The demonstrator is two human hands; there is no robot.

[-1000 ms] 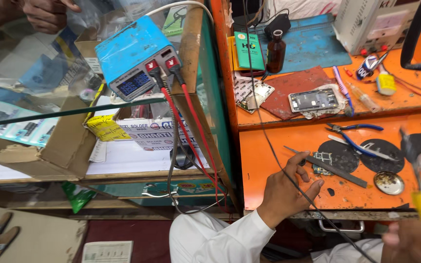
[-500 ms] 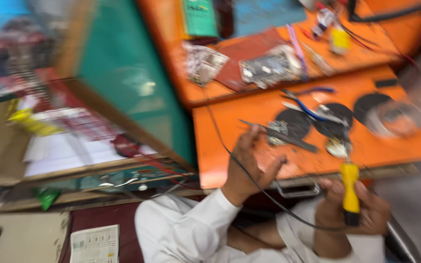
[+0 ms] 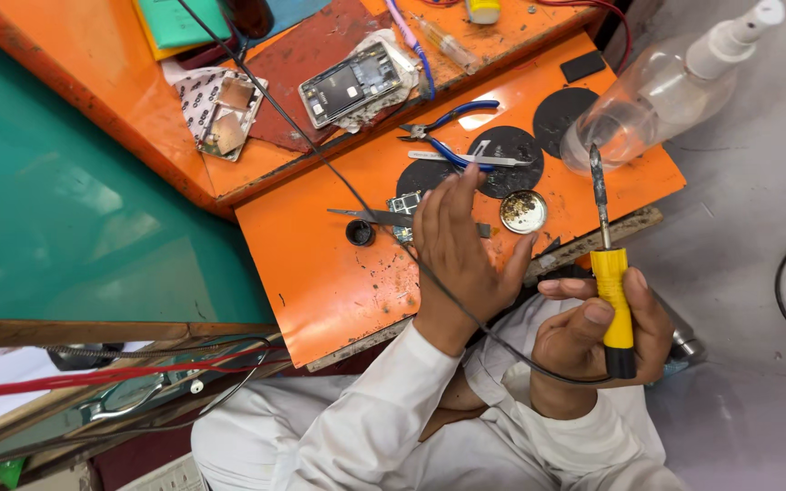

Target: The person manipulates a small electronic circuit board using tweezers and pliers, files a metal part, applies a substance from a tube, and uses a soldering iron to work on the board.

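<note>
Two hands at work, lower centre of the frame. Right hand [image 3: 598, 332] clenched around a yellow-handled soldering iron [image 3: 613, 300], held upright at lower right, dark metal tip pointing up toward a clear plastic spray bottle [image 3: 648, 109]; thin black cord [image 3: 366, 205] trailing from its base across the left wrist. Left hand [image 3: 461, 250] released, fingers spread flat over a small green circuit board [image 3: 404, 205] and a grey metal strip [image 3: 370, 216] on the orange workbench [image 3: 320, 273].

Compared with half a second ago: sharper, steadier view, left hand now down on the board, iron raised higher.

Just beside the fingertips: round brass tin [image 3: 524, 211], steel tweezers [image 3: 452, 157], blue-handled pliers [image 3: 443, 123]. Upper centre: opened phone chassis [image 3: 352, 84] on a dark red mat [image 3: 293, 91].
</note>
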